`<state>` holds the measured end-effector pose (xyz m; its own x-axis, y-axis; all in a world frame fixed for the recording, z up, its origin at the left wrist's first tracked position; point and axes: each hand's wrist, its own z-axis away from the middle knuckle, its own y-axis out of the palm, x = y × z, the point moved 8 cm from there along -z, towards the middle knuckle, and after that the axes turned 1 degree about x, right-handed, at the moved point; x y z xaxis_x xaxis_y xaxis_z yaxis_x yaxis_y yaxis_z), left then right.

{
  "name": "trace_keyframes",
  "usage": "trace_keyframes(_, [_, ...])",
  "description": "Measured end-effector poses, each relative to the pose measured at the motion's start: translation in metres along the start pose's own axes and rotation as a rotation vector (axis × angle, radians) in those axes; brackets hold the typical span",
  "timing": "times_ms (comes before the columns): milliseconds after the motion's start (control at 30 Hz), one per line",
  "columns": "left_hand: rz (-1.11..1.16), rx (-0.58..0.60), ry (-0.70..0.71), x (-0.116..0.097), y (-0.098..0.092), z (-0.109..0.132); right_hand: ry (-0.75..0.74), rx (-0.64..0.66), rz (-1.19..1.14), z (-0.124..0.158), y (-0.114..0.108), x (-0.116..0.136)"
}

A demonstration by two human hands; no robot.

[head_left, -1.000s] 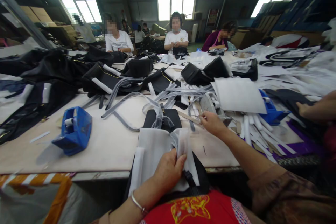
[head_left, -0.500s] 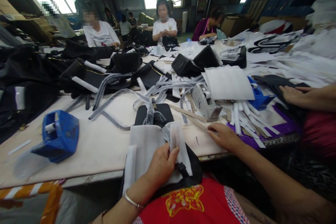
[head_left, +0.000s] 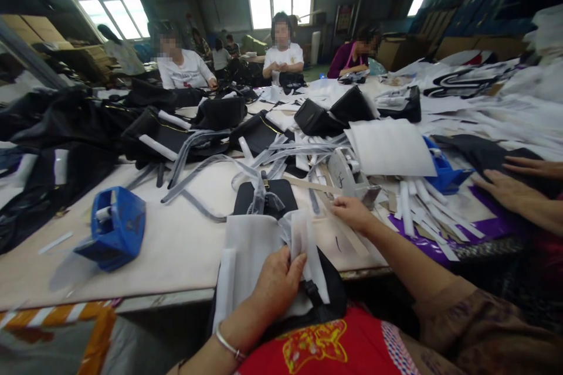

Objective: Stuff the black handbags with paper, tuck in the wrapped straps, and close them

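Observation:
A black bag (head_left: 338, 281) lies at the table edge before me, its rounded flap (head_left: 288, 190) spread away from me. White foam sheet (head_left: 250, 240) covers much of it. My left hand (head_left: 279, 281) is closed, thumb on top, on a folded piece of white foam (head_left: 300, 231) at the bag's middle. A black buckle strap (head_left: 313, 292) shows just right of that hand. My right hand (head_left: 354, 214) is over the table right of the bag, its fingers pinched on a thin tan strip (head_left: 352, 237), blurred by motion. Clear plastic straps (head_left: 257, 196) lie across the flap.
A blue tape dispenser (head_left: 118, 228) stands at left, a grey one (head_left: 347, 176) beyond my right hand. White foam sheets (head_left: 391, 146) and loose strips (head_left: 422, 205) lie at right. A co-worker's hands (head_left: 510, 187) rest on black material there. Black bags (head_left: 162, 135) are heaped across the table.
My right hand has moved left and slightly away from me, and the tan strip has shifted with it. My left hand keeps its hold on the foam. The whole view has shifted somewhat.

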<state>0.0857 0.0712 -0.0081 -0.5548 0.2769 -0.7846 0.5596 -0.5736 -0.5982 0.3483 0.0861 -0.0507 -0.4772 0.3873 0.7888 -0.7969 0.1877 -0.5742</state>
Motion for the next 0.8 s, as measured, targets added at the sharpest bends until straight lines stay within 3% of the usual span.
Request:
trace_keyframes(133, [0.017,0.008,0.014,0.002,0.001,-0.001,0.065,0.07,-0.347,0.017,0.001,-0.008])
trace_keyframes(300, [0.007,0.001,0.023,0.002,0.0,-0.002,0.143,0.216,-0.879,0.028,0.026,-0.004])
trace_keyframes(500, [0.009,0.001,0.009,0.0,-0.001,-0.001,0.136,0.275,-1.009,0.029,0.045,-0.001])
trace_keyframes(800, [-0.007,-0.003,0.015,-0.002,-0.002,-0.001,0.115,0.275,-1.136,0.035,0.041,0.002])
